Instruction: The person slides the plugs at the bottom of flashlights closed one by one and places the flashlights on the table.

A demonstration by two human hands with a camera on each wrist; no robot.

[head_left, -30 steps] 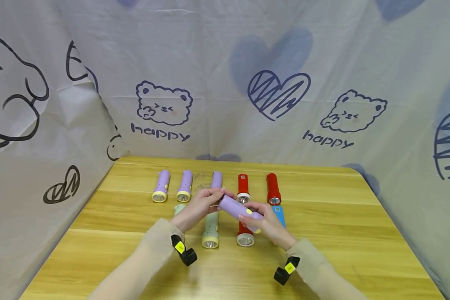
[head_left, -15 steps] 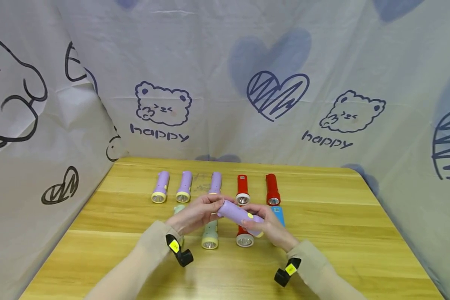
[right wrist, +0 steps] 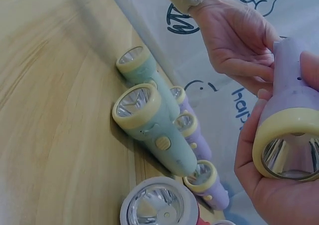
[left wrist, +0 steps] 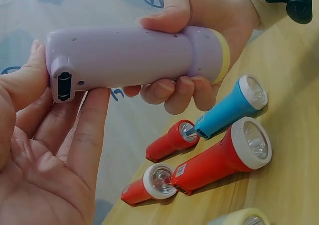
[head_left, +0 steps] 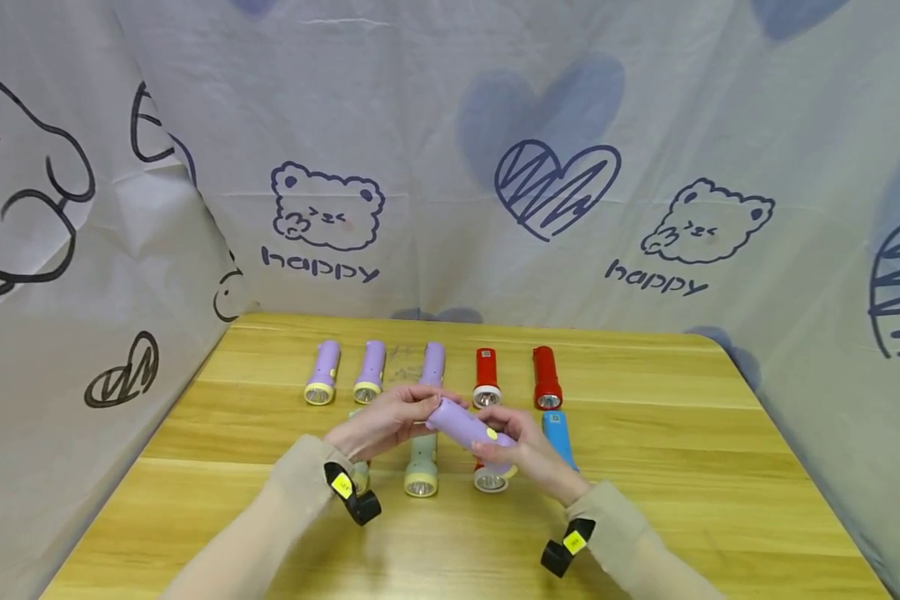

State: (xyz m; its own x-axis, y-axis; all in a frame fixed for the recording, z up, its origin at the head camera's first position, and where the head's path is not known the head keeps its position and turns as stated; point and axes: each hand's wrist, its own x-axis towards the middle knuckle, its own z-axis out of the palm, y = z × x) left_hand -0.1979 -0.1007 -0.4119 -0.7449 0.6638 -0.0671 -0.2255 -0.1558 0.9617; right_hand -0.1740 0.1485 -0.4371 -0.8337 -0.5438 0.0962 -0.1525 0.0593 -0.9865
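Note:
Both hands hold a purple flashlight [head_left: 461, 425] with a yellow rim above the table. My left hand [head_left: 382, 421] pinches its tail end; in the left wrist view the thumb lies on the end and fingers touch the underside, beside a dark slot in the tail. The right hand [head_left: 532, 450] grips the body near the head, its thumb and fingers curled round it. In the right wrist view the held flashlight's clear lens [right wrist: 291, 155] faces the camera. Below the hands lie a green flashlight [head_left: 422, 471] and a red flashlight [head_left: 491, 479] with a white rim, partly hidden.
A back row on the wooden table [head_left: 682, 467] holds purple flashlights [head_left: 371, 371] and red flashlights [head_left: 546, 375]. A blue flashlight [head_left: 558, 437] lies right of the right hand. Another green flashlight [right wrist: 149, 80] is largely behind the left wrist. Printed white cloth [head_left: 435, 208] encloses the table.
Both hands and the held purple flashlight have shifted slightly left. More of the blue flashlight shows now. The grip on the purple flashlight looks much the same.

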